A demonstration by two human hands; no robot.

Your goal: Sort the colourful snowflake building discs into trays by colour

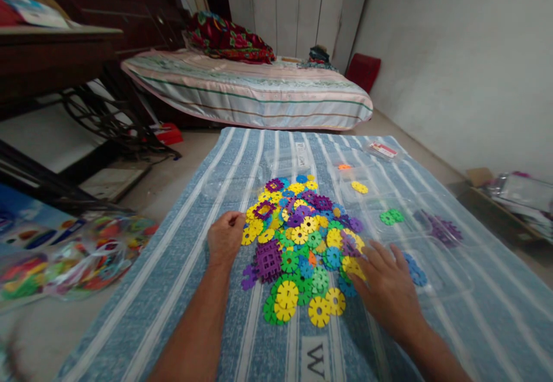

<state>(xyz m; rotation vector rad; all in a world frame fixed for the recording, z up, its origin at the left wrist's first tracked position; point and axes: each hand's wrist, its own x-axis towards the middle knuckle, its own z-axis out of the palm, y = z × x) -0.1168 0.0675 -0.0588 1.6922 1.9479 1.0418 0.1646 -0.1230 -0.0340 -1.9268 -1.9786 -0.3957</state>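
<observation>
A heap of flat plastic snowflake discs (302,244) in yellow, green, blue and purple lies on a blue striped cloth (181,278). My left hand (225,236) rests at the heap's left edge with its fingers curled under, next to yellow discs; what it holds, if anything, is hidden. My right hand (386,287) lies flat at the heap's right edge, fingers spread over yellow and blue discs. Clear plastic trays to the right hold sorted discs: orange (344,167), yellow (359,187), green (391,216), purple (444,231) and blue (415,271).
A clear bag of colourful pieces (82,255) lies on the floor at left. A mattress (250,91) with bedding is beyond the cloth. A sewing-machine table (52,65) stands at far left, a cardboard box and bags (510,189) at right by the wall.
</observation>
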